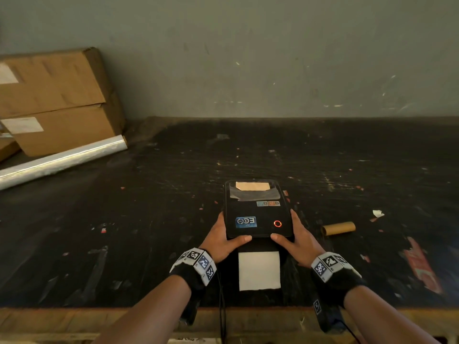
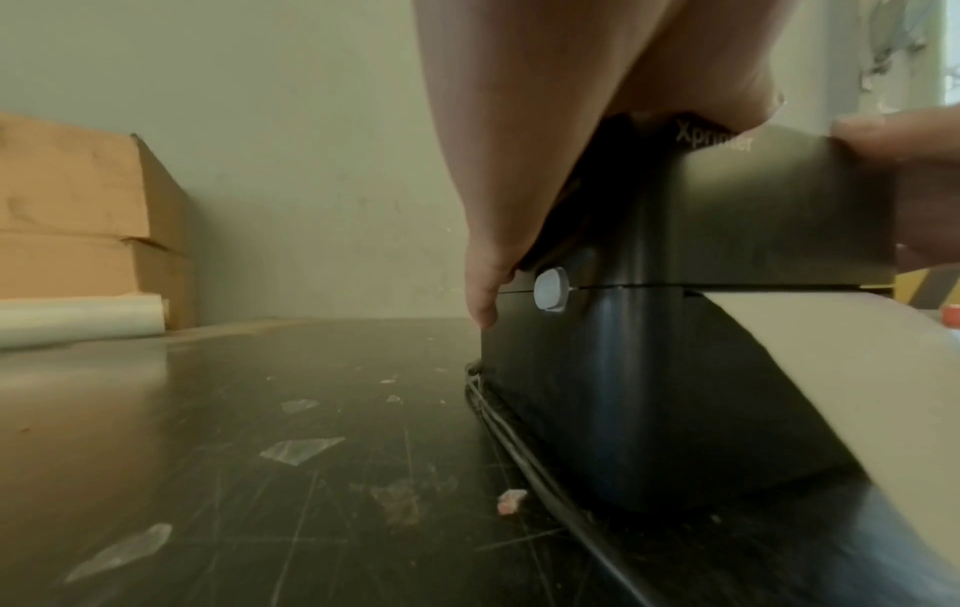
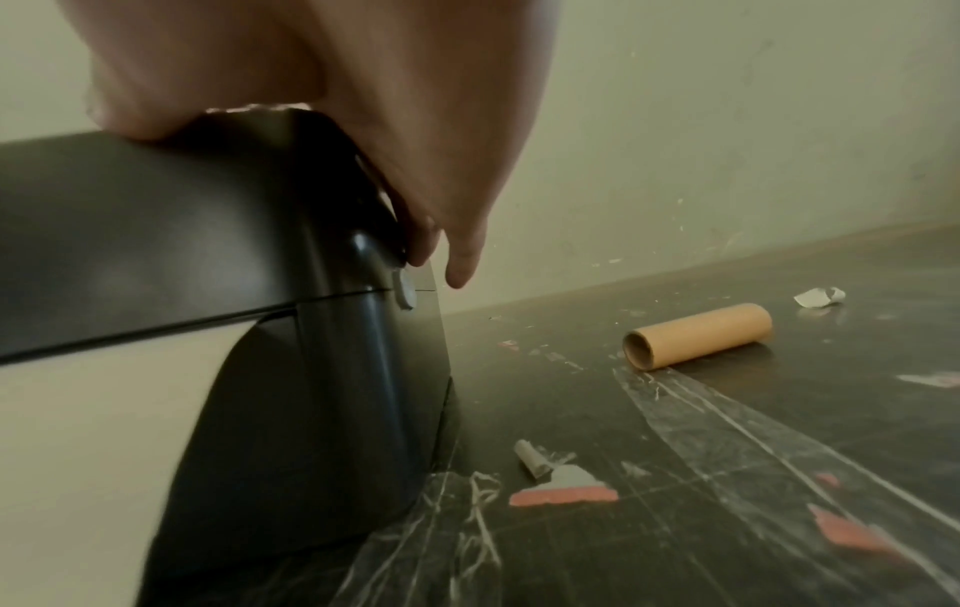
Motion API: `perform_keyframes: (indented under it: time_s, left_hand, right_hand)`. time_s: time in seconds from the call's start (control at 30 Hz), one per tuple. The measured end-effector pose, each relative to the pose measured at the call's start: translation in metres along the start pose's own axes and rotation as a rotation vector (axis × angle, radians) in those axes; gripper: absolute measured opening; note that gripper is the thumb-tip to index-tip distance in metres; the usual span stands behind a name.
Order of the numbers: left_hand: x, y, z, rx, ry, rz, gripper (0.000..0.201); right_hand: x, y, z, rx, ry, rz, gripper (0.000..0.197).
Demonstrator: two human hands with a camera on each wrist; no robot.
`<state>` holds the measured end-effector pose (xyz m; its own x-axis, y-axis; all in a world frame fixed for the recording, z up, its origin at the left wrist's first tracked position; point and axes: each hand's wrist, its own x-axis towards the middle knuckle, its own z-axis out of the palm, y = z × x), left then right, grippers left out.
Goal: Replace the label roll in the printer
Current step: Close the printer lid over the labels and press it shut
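A black label printer stands on the dark table, its lid down and a red ring lit on top. A white label strip hangs out of its front slot. My left hand and right hand grip the lid from either side, thumbs on the top front edge. In the left wrist view my fingers reach down beside a grey side button. The right wrist view shows fingers just above the matching button. An empty brown cardboard core lies to the printer's right.
Stacked cardboard boxes and a roll of clear film sit at the back left against the wall. A black cable runs along the printer's left side. Tape and paper scraps litter the table, whose wooden front edge is near me.
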<state>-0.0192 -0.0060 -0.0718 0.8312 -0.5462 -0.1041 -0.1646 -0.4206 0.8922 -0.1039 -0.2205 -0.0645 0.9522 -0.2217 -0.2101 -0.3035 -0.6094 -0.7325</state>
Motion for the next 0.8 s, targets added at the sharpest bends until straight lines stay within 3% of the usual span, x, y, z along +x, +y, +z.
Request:
perform_keyframes:
  time_s: [0.8]
  left_hand:
    - [0.0014,-0.0035,0.0006,-0.014,-0.018,-0.014,0.091]
  right_hand:
    - [-0.0058,-0.0057,-0.0023,0.021,-0.023,0.01,0.097]
